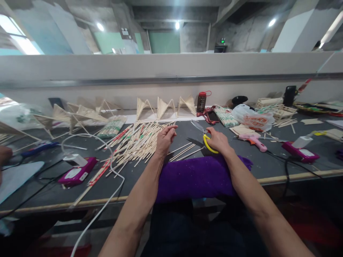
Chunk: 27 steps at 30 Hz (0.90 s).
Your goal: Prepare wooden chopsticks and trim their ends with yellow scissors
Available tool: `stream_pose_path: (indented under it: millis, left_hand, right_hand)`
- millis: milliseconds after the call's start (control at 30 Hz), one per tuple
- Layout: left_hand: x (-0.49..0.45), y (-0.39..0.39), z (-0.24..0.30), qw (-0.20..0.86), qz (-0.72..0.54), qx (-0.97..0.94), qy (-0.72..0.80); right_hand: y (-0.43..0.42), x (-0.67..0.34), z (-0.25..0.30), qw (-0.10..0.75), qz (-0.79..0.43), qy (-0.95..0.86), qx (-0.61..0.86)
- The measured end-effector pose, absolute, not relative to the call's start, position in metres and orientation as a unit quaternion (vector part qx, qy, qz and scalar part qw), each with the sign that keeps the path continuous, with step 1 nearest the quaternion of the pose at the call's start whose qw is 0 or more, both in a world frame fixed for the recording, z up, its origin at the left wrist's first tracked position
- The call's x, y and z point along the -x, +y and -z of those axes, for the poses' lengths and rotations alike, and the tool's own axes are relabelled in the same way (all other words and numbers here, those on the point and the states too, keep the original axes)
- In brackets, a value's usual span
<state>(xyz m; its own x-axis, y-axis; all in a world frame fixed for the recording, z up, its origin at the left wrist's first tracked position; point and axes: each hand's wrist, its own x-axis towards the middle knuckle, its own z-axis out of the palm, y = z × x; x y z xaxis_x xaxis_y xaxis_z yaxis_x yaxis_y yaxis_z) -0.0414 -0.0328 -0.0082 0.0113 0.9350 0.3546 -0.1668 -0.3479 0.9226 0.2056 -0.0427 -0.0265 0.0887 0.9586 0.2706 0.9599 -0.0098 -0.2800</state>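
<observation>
My right hand (217,140) is closed on yellow-handled scissors (207,143), whose blades point up and left over the dark tabletop. To its left, my left hand (166,139) is held above the table with its fingers curled together; whatever is between them, if anything, is too small to make out. Under and beside that hand lies a loose heap of thin wooden sticks (142,141). Several separate sticks (184,151) rest between my two hands. A purple cloth (197,176) is draped over the table edge beneath my forearms.
Fan-shaped stick models (166,107) stand at the back beside a red-capped bottle (201,101). A pink glue gun (253,141) lies right, near a plastic bag (252,117). Magenta power strips (77,173) and a white cable (122,182) are on the table. Another person's hand (4,155) shows far left.
</observation>
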Motion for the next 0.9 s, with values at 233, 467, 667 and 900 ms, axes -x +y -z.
stream_pose_path:
  millis: [233, 467, 667, 900]
  left_hand:
    - [0.034, -0.03, 0.024, 0.443, -0.473, -0.628, 0.429]
    - [0.041, -0.035, 0.034, 0.433, -0.454, -0.633, 0.454]
    - [0.04, -0.047, 0.021, 0.351, -0.378, -0.695, 0.501]
    - [0.037, -0.055, 0.008, 0.328, -0.357, -0.712, 0.508]
  right_hand:
    - [-0.019, -0.207, 0.019, 0.055, -0.017, -0.706, 0.706]
    - [0.044, -0.209, -0.006, -0.111, -0.019, -0.775, 0.622]
    - [0.115, -0.183, -0.002, -0.007, 0.033, -0.725, 0.688]
    - [0.162, -0.167, 0.019, 0.047, -0.016, -0.732, 0.68]
